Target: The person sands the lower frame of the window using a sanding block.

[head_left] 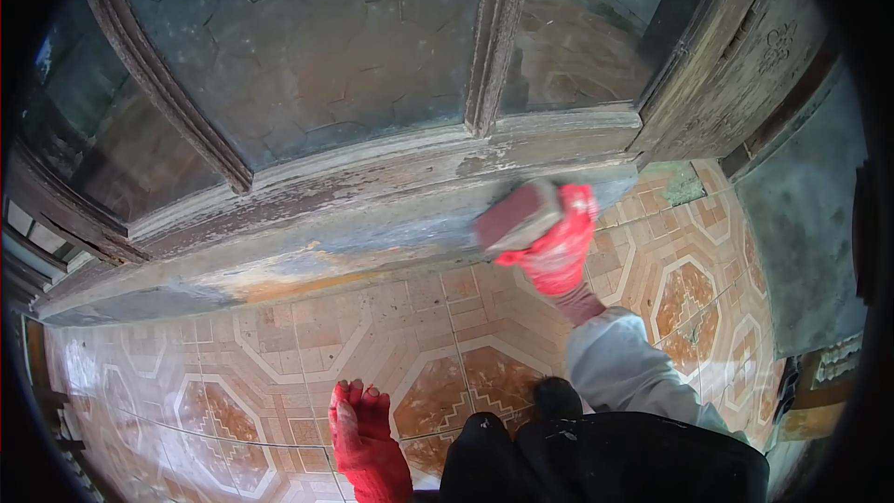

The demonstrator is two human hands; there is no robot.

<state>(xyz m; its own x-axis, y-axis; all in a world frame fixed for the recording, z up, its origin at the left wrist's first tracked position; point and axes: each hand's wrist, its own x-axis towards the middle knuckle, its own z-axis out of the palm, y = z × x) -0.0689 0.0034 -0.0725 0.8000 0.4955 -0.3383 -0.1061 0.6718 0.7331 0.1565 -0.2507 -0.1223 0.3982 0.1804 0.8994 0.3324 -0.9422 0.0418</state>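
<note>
My right hand [562, 242], in a red glove with whitish smears, is closed around a sanding block [521, 216]. The block has a dull maroon face and a greyish side, and its edges are blurred. It is at the worn, patchy sill [372, 240] under the window frame; whether it touches the surface is hard to tell. Down at the lower middle, my left hand [361, 424] wears a matching red glove. It holds nothing, with its fingers loosely bent and a little apart above the tiled floor.
Weathered wooden frame bars [494, 47] with peeling paint hold patterned glass panes [326, 47]. Patterned orange and beige tiles [363, 317] cover the floor. A greyish-green panel [801, 224] stands at the right, near a greenish patch [684, 184] on the floor. My dark-clothed legs [596, 456] are at the bottom.
</note>
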